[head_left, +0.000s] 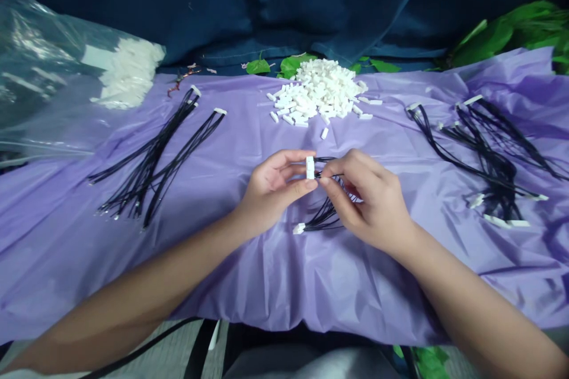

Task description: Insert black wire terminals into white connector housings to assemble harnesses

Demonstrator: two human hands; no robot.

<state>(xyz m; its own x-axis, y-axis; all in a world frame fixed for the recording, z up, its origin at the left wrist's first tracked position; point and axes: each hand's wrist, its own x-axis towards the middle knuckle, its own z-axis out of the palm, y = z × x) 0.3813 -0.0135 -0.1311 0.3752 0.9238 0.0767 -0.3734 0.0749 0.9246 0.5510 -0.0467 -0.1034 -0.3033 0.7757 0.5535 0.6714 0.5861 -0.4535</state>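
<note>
Between the thumb and fingers of my left hand (278, 180) is a white connector housing (310, 168), held upright over the purple cloth. Thin black wires run out of its right side. My right hand (368, 192) is closed in a pinch on a black wire close to the housing; the wire's tip is hidden by the fingers. Below the hands, the black wires (326, 213) of the bundle curve back to a second white connector (299, 228) on the cloth.
Beyond the hands lies a pile of loose white housings (326, 92) on the purple cloth (249, 284). Black wire bundles (153, 160) lie at left, and more connected wire harnesses (493, 160) at right. A clear plastic bag (57, 89) with white pieces sits far left. Green leaves (511, 32) edge the back.
</note>
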